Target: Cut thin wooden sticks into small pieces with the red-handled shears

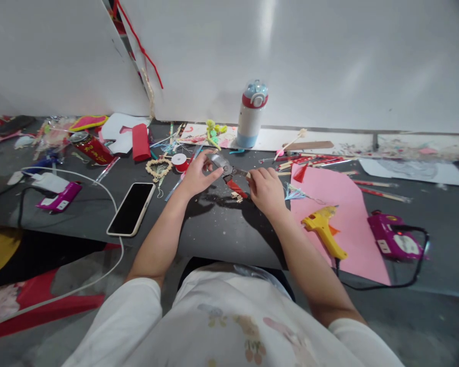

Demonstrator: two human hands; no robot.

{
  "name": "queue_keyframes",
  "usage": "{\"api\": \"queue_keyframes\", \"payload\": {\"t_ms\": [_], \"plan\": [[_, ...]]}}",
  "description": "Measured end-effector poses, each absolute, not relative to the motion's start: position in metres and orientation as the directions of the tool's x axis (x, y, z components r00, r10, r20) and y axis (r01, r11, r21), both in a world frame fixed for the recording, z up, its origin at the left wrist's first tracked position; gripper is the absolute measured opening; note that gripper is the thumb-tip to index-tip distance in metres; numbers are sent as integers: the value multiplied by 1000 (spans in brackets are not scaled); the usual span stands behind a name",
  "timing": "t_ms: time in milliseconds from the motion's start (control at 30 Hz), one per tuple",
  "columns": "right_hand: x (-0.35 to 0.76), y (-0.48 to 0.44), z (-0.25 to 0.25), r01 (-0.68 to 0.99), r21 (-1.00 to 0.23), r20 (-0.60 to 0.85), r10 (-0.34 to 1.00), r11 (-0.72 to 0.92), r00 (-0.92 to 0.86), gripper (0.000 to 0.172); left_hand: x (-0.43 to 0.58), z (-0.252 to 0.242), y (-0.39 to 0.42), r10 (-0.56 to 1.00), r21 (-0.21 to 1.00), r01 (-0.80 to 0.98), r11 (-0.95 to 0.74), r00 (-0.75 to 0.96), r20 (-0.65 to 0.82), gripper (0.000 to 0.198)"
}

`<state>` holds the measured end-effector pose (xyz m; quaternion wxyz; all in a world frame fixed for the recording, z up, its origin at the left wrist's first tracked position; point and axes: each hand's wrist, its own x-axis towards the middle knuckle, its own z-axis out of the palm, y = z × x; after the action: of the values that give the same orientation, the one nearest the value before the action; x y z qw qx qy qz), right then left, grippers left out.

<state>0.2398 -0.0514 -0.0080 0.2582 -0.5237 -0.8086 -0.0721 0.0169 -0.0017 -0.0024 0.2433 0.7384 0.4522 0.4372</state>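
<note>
— On the dark table (214, 229), dead centre: left hand (197, 177), found open or closed?
— Closed partway. Wrapped thumb and fingers round the grey metal head of the red-handled cutters (229, 176), held just above the tabletop.
— And the right hand (266, 189)?
— Curled, knuckles up, just beside the cutters. Pinched a small pale piece (247, 175) at the fingertips, right against the tool's metal end. Couldn't tell whether caught in the jaws or only touching.
— Saw anything under the tool?
— Spotted a few wood offcuts (238, 199), scattered just below the red handle.
— And round about?
— Noted a phone (131, 209) face up, left of the left forearm. Made out pink paper (348, 214) to the right, with a yellow glue gun (323, 229) on it. Saw a bottle (251, 113) upright behind the hands, near the white wall.
</note>
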Motion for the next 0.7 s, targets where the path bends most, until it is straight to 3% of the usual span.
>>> {"api": "queue_keyframes", "payload": {"t_ms": [133,300,533,700], "plan": [[245,-49,-8,888,-159,496,812,432,-307,30,14,1,-2,855,777,358,-518,236,462,42],[250,-44,-11,857,-211,455,823,470,-339,26,16,8,-6,827,707,438,-555,198,527,30],[250,-42,-11,767,-361,371,836,530,-403,21,14,9,-5,804,623,528,-577,235,546,23],[250,-43,-10,719,-468,314,858,513,-407,19,14,11,-7,823,655,507,-560,252,509,27]]}}
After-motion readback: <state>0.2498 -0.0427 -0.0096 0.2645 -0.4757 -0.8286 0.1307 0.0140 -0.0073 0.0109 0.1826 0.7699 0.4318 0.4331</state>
